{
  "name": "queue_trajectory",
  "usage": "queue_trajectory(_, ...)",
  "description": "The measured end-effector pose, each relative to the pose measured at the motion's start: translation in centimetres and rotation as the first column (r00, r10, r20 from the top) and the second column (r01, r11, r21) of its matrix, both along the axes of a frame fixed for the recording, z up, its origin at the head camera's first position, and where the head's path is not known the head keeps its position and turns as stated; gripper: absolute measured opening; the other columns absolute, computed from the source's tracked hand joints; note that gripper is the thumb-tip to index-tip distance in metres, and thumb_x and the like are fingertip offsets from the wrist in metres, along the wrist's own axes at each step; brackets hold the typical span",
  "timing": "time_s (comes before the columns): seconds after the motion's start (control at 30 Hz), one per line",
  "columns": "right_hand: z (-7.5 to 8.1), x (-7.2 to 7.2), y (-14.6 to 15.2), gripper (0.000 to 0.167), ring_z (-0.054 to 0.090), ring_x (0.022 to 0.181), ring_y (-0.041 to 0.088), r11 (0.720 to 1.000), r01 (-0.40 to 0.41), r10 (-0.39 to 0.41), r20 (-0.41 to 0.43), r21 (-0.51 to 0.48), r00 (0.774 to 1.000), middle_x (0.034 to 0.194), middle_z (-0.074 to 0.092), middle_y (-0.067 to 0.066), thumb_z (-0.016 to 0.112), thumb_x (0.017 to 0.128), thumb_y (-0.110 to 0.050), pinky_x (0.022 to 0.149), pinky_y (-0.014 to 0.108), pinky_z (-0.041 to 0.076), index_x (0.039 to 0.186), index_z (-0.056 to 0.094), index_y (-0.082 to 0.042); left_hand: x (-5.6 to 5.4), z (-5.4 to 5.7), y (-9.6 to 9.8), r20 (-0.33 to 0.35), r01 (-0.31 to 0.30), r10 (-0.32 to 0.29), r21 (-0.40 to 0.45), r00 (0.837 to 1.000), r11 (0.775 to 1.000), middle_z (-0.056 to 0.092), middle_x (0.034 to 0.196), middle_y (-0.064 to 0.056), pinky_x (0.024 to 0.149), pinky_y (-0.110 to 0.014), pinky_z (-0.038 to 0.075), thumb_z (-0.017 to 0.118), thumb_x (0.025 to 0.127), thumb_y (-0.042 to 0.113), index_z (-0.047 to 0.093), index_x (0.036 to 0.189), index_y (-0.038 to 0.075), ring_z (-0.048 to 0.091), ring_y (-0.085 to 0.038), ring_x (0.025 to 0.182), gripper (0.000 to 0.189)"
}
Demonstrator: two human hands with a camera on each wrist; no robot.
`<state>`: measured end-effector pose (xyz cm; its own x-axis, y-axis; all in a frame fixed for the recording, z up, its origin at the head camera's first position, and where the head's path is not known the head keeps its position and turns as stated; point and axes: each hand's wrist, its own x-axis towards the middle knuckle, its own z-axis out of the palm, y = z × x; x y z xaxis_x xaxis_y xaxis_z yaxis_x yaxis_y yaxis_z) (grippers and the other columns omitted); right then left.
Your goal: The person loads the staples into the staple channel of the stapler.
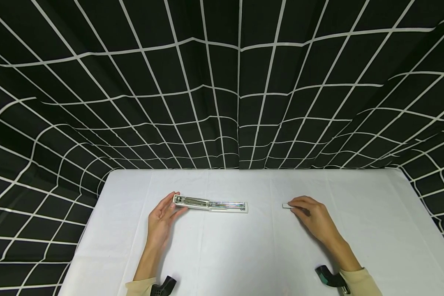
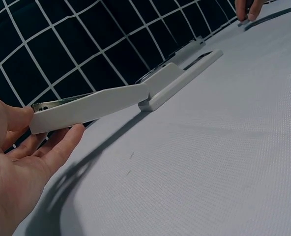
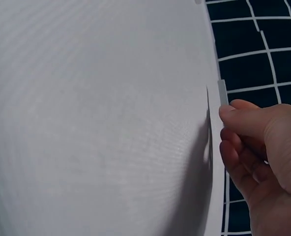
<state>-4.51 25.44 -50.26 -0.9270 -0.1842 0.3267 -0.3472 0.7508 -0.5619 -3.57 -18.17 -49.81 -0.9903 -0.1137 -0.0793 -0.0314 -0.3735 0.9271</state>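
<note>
A white stapler (image 1: 227,206) is folded wide open, its metal insides facing up in the head view. My left hand (image 1: 160,222) grips the end of one stapler arm between thumb and fingers. In the left wrist view, that arm of the stapler (image 2: 94,107) slants up off the table while the other lies along the cloth. Well to the right, my right hand (image 1: 314,216) pinches a short, pale grey strip of staples (image 1: 286,205) between thumb and fingertips. The strip of staples (image 3: 222,92) pokes out past the thumb in the right wrist view.
A white cloth (image 1: 240,255) covers the table under both hands. Black curtains with a white grid (image 1: 222,102) rise behind the table and along its sides. Wrist-worn cameras, such as the dark device (image 1: 331,277), sit near the beige sleeves.
</note>
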Motion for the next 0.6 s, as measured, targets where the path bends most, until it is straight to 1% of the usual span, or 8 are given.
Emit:
queue_trajectory(0.1, 0.2, -0.1, -0.2, 0.024, 0.067, 0.093, 0.023, 1.000, -0.008, 0.008, -0.019, -0.012, 1.000, 0.098, 0.070, 0.002, 0.081, 0.074, 0.006, 0.081, 0.006, 0.048, 0.094, 0.077, -0.007, 0.0, 0.0, 0.0, 0.003, -0.001, 0.001, 0.001, 1.000, 1.000, 0.049, 0.139, -0.021, 0.103, -0.050, 0.050, 0.043, 0.101, -0.006, 0.040, 0.140, -0.012, 0.055, -0.019, 0.124, 0.040)
queue_trajectory(0.2, 0.3, -0.2, -0.5, 0.023, 0.067, 0.092, 0.023, 0.999, -0.016, 0.015, -0.030, -0.033, 0.999, 0.097, 0.070, 0.002, 0.081, 0.074, 0.007, 0.082, 0.003, 0.045, 0.093, 0.077, -0.005, 0.0, 0.0, 0.0, 0.001, 0.003, -0.003, 0.004, 1.000, 1.000, 0.044, 0.142, -0.026, 0.103, -0.049, 0.050, 0.043, 0.101, -0.007, 0.039, 0.141, -0.012, 0.055, -0.019, 0.124, 0.041)
queue_trajectory(0.4, 0.5, -0.6, -1.5, 0.023, 0.067, 0.092, 0.024, 0.997, -0.042, 0.039, -0.051, -0.067, 0.998, 0.096, 0.071, 0.004, 0.081, 0.073, 0.008, 0.084, 0.000, 0.043, 0.092, 0.077, -0.005, 0.0, -0.1, -0.1, -0.002, 0.014, -0.013, 0.006, 1.000, 1.000, 0.040, 0.144, -0.029, 0.103, -0.048, 0.050, 0.042, 0.101, -0.006, 0.037, 0.142, -0.013, 0.054, -0.018, 0.125, 0.041)
queue_trajectory(0.6, 0.7, -1.0, -2.5, 0.024, 0.067, 0.093, 0.024, 0.995, -0.077, 0.073, -0.046, -0.070, 0.996, 0.097, 0.070, 0.003, 0.081, 0.073, 0.008, 0.083, 0.003, 0.045, 0.093, 0.077, -0.005, 0.0, -0.2, -0.1, -0.001, 0.025, -0.025, 0.018, 1.000, 1.000, 0.040, 0.145, -0.029, 0.104, -0.049, 0.049, 0.041, 0.101, -0.006, 0.037, 0.142, -0.013, 0.055, -0.019, 0.125, 0.041)
